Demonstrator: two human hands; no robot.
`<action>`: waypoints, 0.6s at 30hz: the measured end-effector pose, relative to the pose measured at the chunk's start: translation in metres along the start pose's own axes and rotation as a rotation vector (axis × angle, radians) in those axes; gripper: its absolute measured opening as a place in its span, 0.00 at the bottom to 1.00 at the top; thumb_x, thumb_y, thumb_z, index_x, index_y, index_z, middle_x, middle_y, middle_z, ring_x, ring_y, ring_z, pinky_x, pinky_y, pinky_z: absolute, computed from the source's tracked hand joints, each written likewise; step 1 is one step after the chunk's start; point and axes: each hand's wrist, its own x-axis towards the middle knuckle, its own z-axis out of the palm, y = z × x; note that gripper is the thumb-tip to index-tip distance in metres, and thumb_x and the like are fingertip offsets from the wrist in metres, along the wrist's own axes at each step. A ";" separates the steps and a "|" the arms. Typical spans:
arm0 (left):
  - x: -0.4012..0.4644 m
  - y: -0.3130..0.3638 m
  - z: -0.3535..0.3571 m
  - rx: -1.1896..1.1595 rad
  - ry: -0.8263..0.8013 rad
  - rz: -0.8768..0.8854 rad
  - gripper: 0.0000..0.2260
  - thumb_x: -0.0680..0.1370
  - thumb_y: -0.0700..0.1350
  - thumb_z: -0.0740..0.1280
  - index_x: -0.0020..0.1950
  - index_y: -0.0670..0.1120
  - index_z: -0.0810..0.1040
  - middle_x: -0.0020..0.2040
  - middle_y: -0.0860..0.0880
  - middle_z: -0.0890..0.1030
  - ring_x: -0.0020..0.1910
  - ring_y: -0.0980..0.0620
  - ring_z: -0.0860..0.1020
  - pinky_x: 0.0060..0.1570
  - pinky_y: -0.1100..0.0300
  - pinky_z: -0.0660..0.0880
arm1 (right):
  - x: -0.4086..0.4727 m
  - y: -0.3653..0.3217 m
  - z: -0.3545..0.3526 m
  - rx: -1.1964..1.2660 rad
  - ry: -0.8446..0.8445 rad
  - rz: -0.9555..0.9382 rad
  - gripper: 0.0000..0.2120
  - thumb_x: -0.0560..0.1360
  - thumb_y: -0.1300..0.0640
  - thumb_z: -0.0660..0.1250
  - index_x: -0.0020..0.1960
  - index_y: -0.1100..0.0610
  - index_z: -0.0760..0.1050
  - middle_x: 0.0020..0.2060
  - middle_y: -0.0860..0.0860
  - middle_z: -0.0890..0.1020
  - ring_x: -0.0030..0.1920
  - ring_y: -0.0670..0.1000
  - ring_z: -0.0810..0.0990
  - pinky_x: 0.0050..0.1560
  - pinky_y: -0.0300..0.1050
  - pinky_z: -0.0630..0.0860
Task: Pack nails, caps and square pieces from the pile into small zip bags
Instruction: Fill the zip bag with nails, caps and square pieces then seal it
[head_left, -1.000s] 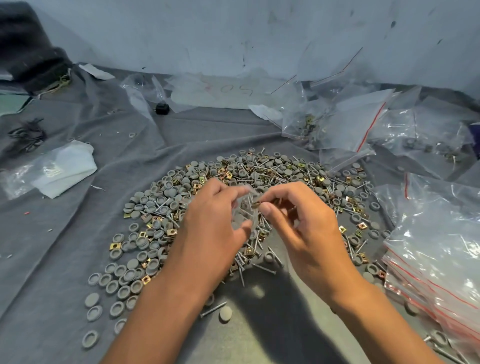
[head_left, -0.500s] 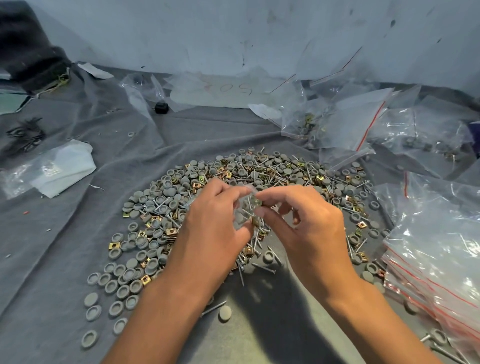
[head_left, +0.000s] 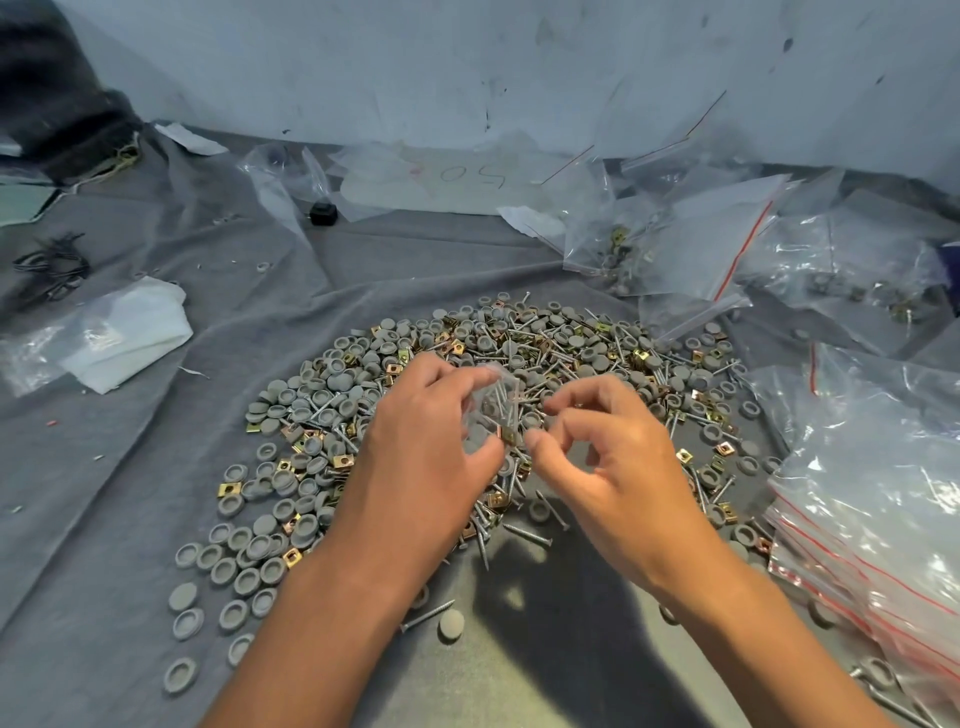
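A wide pile (head_left: 524, 348) of grey round caps, nails and brass square pieces lies on the grey cloth (head_left: 130, 493). Above its middle my left hand (head_left: 421, 452) pinches a small clear zip bag (head_left: 493, 410) between thumb and fingers. Nails, a grey cap and a brass square piece show inside the bag. My right hand (head_left: 613, 467) hovers just to the right of the bag. Its fingers are loosely bent, the thumb is apart from them, and I see nothing held in it.
A stack of empty red-striped zip bags (head_left: 872, 478) lies at the right. Filled and loose bags (head_left: 649, 249) are heaped at the back right. A white folded packet (head_left: 119, 332) sits at the left, and a small black object (head_left: 323, 213) at the back.
My right hand, which pinched a small piece at the bag's mouth, has let go and drawn slightly away to the right. The left hand keeps holding the bag.
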 end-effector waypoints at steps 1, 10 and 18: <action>0.000 0.000 0.000 0.002 0.004 0.000 0.24 0.73 0.46 0.75 0.69 0.56 0.77 0.45 0.63 0.67 0.45 0.69 0.69 0.43 0.77 0.66 | 0.000 -0.002 0.000 -0.008 -0.039 -0.020 0.11 0.77 0.45 0.67 0.37 0.45 0.77 0.51 0.38 0.74 0.56 0.40 0.73 0.54 0.33 0.65; 0.000 -0.003 -0.001 0.006 0.030 -0.007 0.23 0.74 0.50 0.75 0.69 0.58 0.75 0.48 0.63 0.69 0.47 0.70 0.70 0.44 0.78 0.67 | 0.002 0.001 0.001 0.010 -0.003 -0.076 0.07 0.77 0.55 0.66 0.51 0.44 0.78 0.50 0.36 0.74 0.51 0.38 0.75 0.48 0.27 0.68; -0.001 -0.003 -0.003 -0.016 0.028 -0.025 0.23 0.75 0.48 0.74 0.69 0.57 0.75 0.49 0.61 0.70 0.47 0.66 0.72 0.41 0.73 0.73 | -0.006 0.015 0.016 -0.470 -0.291 -0.148 0.12 0.77 0.42 0.65 0.60 0.37 0.76 0.53 0.38 0.73 0.56 0.43 0.69 0.54 0.41 0.73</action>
